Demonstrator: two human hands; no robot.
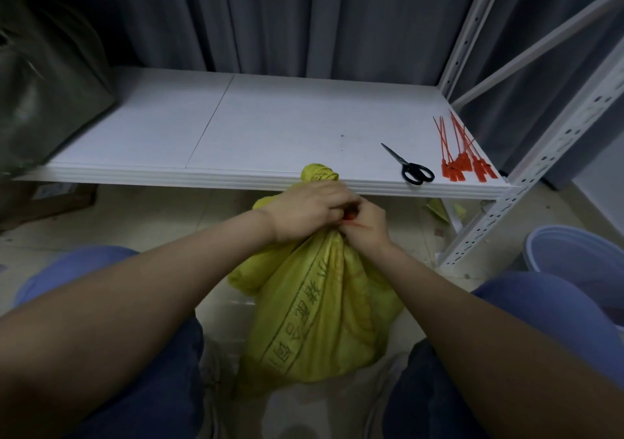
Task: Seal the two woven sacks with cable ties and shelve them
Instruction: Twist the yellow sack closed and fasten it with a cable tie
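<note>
A yellow woven sack (320, 313) with printed lettering stands on the floor between my knees, its neck bunched together and its top tuft (319, 172) sticking up past the shelf edge. My left hand (304, 214) grips the gathered neck. My right hand (366, 225) pinches a red cable tie (349, 217) at the neck, only a small piece of it showing between my fingers. A second sack (37, 77), dark and greenish, sits at the left end of the white shelf (270, 127).
Black-handled scissors (410, 166) and a bundle of red cable ties (464, 158) lie at the shelf's right front. A white perforated upright (526, 175) frames the right side. A pale blue bucket (574, 252) stands right; a cardboard box (50, 198) sits under the shelf.
</note>
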